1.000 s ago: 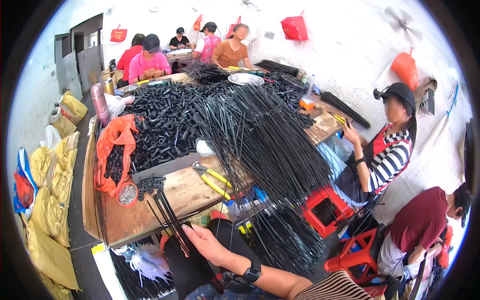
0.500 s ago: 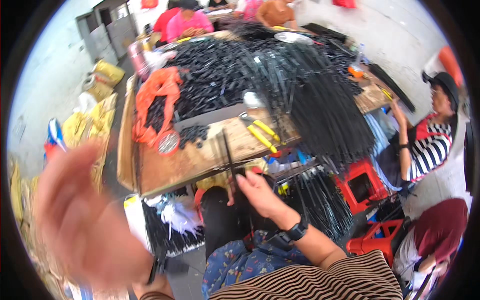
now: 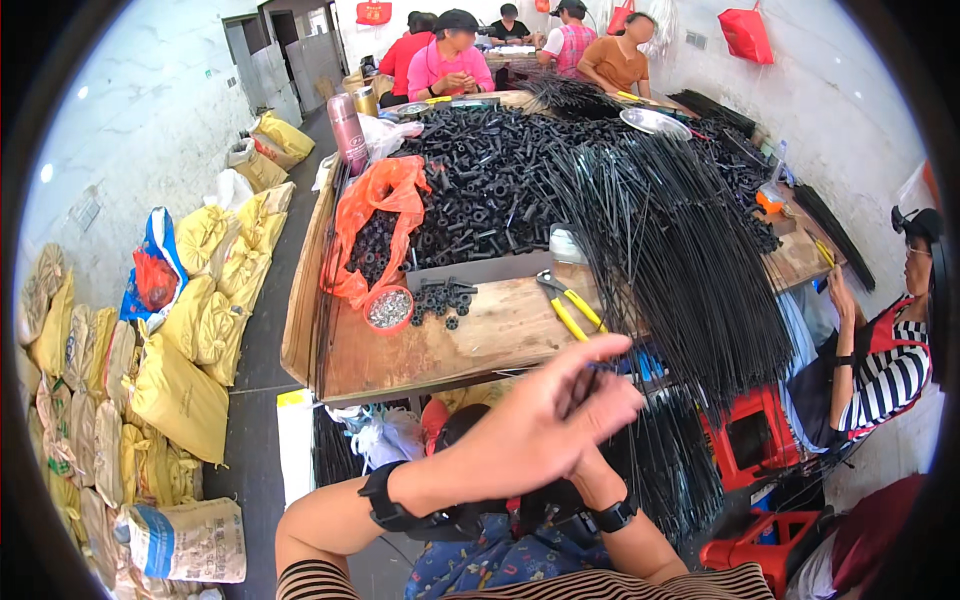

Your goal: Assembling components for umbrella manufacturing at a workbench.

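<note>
Below the bench edge, at chest level, the left hand (image 3: pixel 540 430) crosses over the right hand (image 3: pixel 590 470), fingers curled around a few thin black rods (image 3: pixel 578 388). The right hand is mostly hidden beneath; whether it grips cannot be told. Half a second ago the left hand was raised, blurred and apart at the far left while the right hand alone held the rods upright; both hands have now closed together on them, which suggests the bundle is being gathered or aligned. Just beyond, on the wooden bench (image 3: pixel 480 335), lie yellow-handled pliers (image 3: pixel 568 305), a large fan of black rods (image 3: pixel 670 250), a heap of black tubular parts (image 3: pixel 490 180) and a small red dish of metal pieces (image 3: pixel 388 308). Other people sit at the far end.
</note>
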Motion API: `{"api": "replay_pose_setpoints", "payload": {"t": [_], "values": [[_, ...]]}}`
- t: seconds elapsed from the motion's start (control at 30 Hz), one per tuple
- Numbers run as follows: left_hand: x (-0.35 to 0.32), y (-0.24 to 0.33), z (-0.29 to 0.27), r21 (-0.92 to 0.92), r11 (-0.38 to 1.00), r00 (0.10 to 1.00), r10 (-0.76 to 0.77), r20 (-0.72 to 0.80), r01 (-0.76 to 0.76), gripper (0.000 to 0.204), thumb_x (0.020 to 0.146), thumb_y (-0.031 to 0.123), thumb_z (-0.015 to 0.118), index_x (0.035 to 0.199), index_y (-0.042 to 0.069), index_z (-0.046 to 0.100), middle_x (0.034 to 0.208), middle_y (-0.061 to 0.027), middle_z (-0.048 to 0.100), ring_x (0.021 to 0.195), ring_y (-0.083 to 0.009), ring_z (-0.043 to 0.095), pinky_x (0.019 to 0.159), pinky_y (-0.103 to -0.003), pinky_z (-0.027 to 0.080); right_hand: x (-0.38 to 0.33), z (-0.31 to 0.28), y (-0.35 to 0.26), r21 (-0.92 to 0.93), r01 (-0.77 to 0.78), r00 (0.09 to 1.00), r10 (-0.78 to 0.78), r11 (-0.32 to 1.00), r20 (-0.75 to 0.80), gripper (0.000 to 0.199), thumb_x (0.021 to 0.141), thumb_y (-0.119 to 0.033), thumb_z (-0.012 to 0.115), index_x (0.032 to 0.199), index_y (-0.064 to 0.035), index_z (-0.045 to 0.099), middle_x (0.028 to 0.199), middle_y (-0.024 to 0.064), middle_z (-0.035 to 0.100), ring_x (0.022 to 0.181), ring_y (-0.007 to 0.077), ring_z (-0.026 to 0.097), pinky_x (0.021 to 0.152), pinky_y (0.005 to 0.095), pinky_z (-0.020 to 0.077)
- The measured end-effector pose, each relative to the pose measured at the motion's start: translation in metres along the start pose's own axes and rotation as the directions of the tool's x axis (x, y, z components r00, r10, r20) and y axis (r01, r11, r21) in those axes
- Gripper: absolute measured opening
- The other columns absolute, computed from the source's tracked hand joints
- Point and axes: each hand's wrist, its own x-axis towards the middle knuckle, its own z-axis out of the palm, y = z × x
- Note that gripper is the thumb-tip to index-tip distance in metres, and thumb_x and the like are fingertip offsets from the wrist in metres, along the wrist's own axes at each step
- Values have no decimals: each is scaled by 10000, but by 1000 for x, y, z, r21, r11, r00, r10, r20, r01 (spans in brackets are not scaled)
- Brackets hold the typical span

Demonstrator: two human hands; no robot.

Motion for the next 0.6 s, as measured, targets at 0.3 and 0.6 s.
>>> {"api": "replay_pose_setpoints", "payload": {"t": [0.3,0.6], "values": [[79,-6,-123,609,776,913,111,-393,167,357,930,263,557,1130,-31,585,980,-68,660,900,-160,609,836,-309,479,74,-73,36,-423,628,750,-365,653,551,292,986,-278,419,979,-13,543,703,53,528,579,143,534,526,262,441],[175,-59,-179,925,232,883,297,-363,303,200,824,173,617,934,21,687,845,-174,674,799,-304,653,717,-377,504,61,-71,33,-448,583,798,-372,678,475,247,995,-239,445,988,-14,550,695,4,514,561,68,486,510,219,420]]}}
